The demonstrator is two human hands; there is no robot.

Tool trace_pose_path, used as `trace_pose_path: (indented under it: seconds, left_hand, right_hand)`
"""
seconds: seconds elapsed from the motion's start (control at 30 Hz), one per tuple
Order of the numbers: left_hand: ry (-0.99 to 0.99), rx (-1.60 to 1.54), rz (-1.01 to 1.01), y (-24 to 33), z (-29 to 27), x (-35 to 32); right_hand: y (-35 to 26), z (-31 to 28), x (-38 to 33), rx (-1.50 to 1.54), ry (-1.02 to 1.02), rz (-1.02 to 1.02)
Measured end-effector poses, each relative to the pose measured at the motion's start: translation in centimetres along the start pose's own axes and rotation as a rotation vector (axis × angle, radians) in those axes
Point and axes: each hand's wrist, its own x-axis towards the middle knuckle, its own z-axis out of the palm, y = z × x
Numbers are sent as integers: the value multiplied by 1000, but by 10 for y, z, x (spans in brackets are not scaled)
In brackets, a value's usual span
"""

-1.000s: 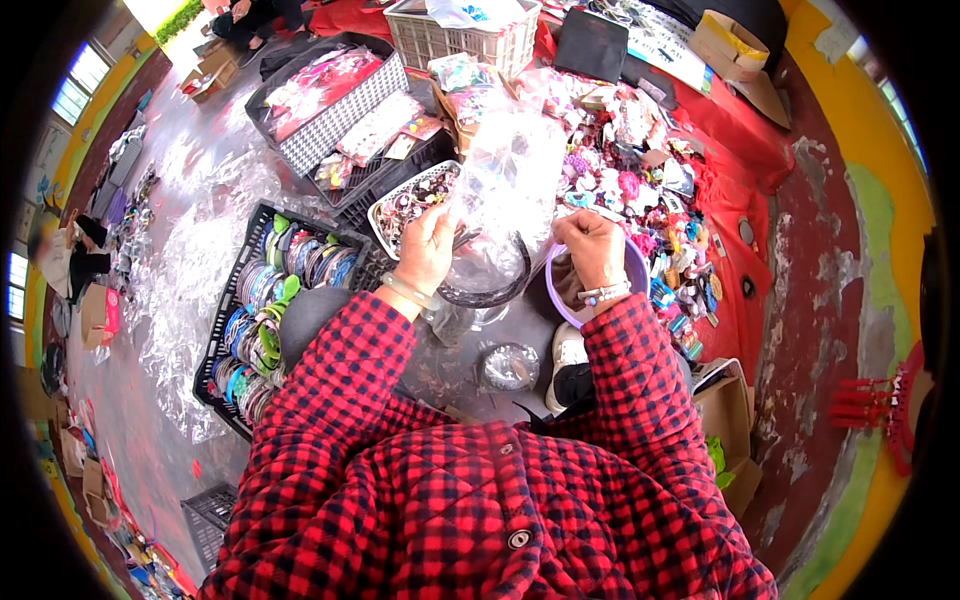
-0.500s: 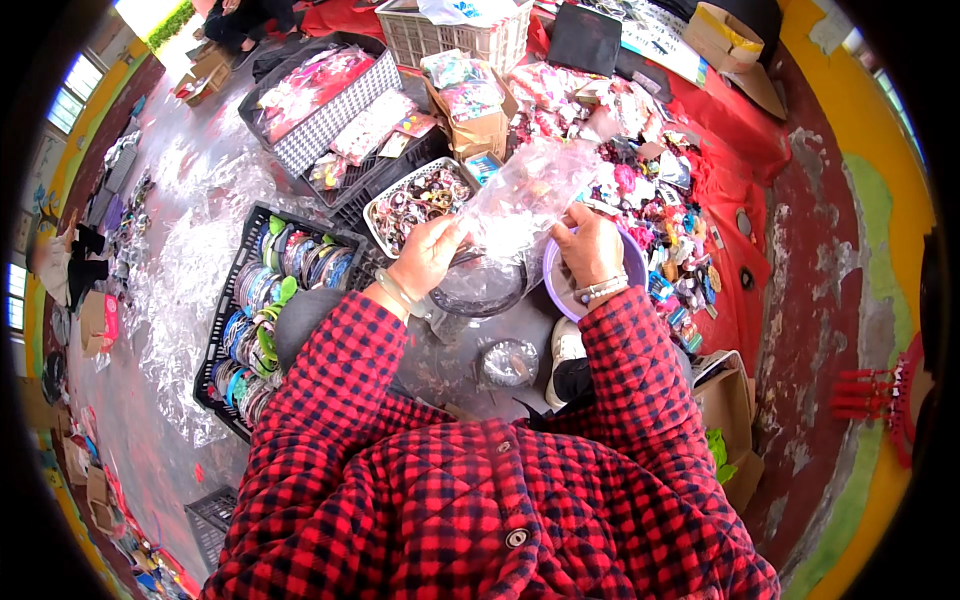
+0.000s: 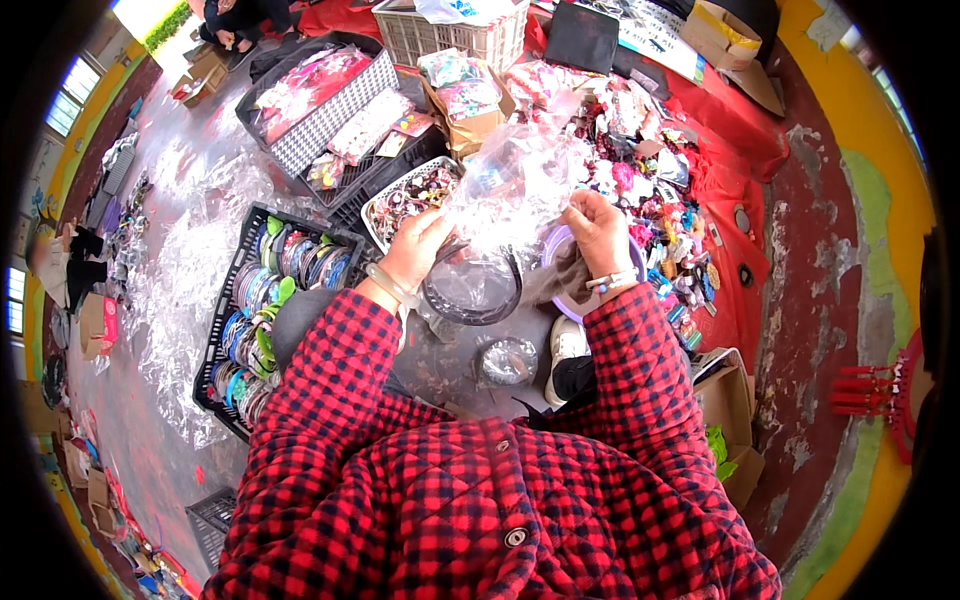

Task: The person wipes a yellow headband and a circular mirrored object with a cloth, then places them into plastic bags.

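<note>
A clear plastic bag [image 3: 515, 175] stretches between my two hands. My left hand [image 3: 418, 248] pinches its left side, and my right hand [image 3: 597, 230] grips the right side with fingers drawn together. Black hoop-shaped headbands [image 3: 474, 318] hang below the bag between the hands; whether they are inside it I cannot tell. A purple basin [image 3: 638, 262] stands under my right hand, with a grey-brown piece of material [image 3: 562, 272] in front of it. To the left of my left hand sits a white basket of hair ties [image 3: 412, 195].
A black crate [image 3: 214, 345] full of headbands stands at left. Past the basin, a heap of hair accessories [image 3: 640, 180] covers red cloth. A clear round roll [image 3: 508, 360] lies by my shoe [image 3: 566, 345]. Loose plastic wrap [image 3: 185, 310] spreads over the floor. Another person [image 3: 240, 25] sits far left.
The bag has spread out and shifted between my hands. The black headbands show more plainly below it. Grey-brown material has come into view by the basin. My right hand has moved slightly right.
</note>
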Motion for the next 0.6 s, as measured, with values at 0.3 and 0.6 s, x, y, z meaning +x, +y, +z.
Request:
trace_pose_path:
  seconds: [0.3,0.6]
  left_hand:
    - [-6,18,-227,-2,-4,5]
    - [310,447,5,-66,-20,29]
  right_hand:
    - [-20,-6,-5,229,-14,215]
    - [-47,13,-18,613,-30,376]
